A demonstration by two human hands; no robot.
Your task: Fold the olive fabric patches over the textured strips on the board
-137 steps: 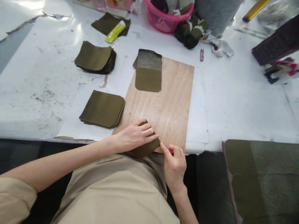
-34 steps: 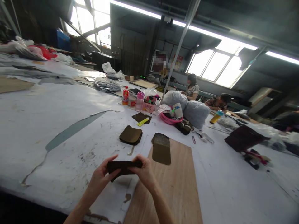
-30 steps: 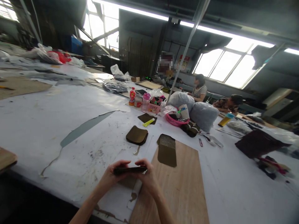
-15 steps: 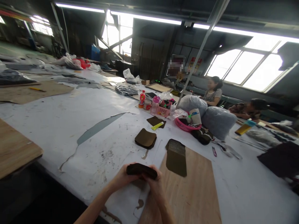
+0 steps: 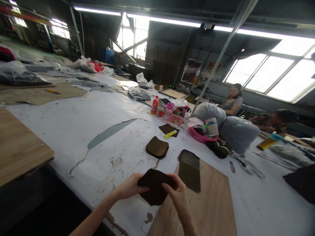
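Observation:
Dark brown fabric pieces (image 5: 155, 188) are held up between my two hands, over the table's front part. My left hand (image 5: 133, 186) is closed on their left edge, thumb on the near face. My right hand (image 5: 176, 188) pinches the upper right edge. Whether it is one piece or a thin stack I cannot tell. Just beyond lies a neat stack of brown fabric pieces (image 5: 157, 147). To the right, overlapping olive-brown pieces (image 5: 189, 173) rest partly on a wooden board (image 5: 209, 200). A yellow tube (image 5: 170, 134) lies on another brown piece (image 5: 164, 128) farther back.
Behind the stacks stand a red-labelled bottle (image 5: 155, 104), a pink-lidded bottle (image 5: 168, 112), a pink box (image 5: 177, 118) and a pink basket (image 5: 200, 136). Stuffed grey bags (image 5: 237, 134) and small snips (image 5: 232, 166) are at right. Another wooden board (image 5: 22, 141) juts in at left. Two people sit beyond.
The fabric between my hands has turned from edge-on to show its broad face. My right hand has shifted to the right and up along its edge. The view has swung slightly left.

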